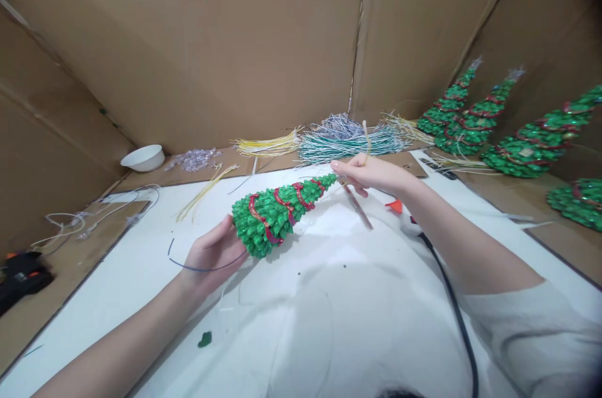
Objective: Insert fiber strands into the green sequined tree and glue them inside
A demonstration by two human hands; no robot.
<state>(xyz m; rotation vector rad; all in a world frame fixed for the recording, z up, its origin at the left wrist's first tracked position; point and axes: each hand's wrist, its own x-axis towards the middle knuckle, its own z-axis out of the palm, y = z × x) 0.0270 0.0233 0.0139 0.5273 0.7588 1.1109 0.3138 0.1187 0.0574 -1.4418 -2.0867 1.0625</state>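
A small green Christmas tree (263,222) with a red garland wound around it lies tilted in the air above the white table, its narrow tip toward the right. My left hand (219,254) is wrapped around its broad base from below. At the tip, my right hand (364,173) is closed in a pinch, with a thin tan cord (367,135) sticking up from it. The fingers partly hide what they grip. A dark blue wire (207,269) curves by my left hand. Below my right hand, a brownish stick (358,209) lies on the table.
Bundles of yellow wires (268,146) and green wires (348,146) lie at the back, near a white bowl (143,158) and clear beads (195,160). Several finished trees (480,119) stand at right. A black glue gun (23,279) is at far left; a black cable (454,304) runs beneath my right arm.
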